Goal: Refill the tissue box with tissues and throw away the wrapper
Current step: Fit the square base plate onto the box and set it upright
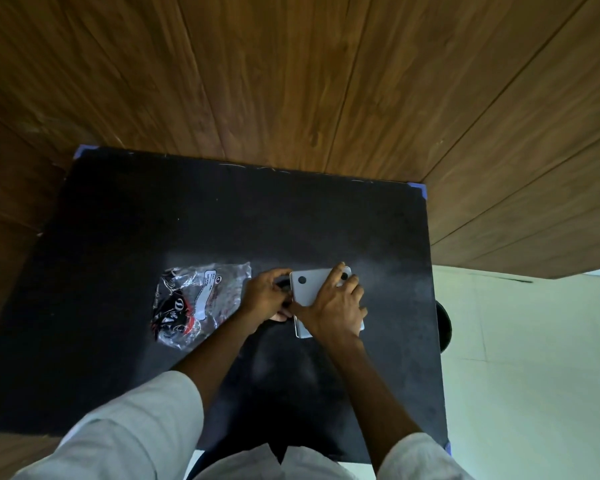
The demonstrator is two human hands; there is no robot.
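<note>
I seem to be indoors in a plain room, perhaps a home, though little here settles it. I stand at a square table with a matte black top (pixel 222 220), its far corners marked with bits of blue tape (pixel 419 187). Beyond the far edge rises a wall of wide brown wood-grain panels (pixel 291 81) that wraps round the left side too. Past the right edge lies a pale greenish-white tiled floor (pixel 534 358) with thin joints. The light is dim, and no tools or machines are in sight.
</note>
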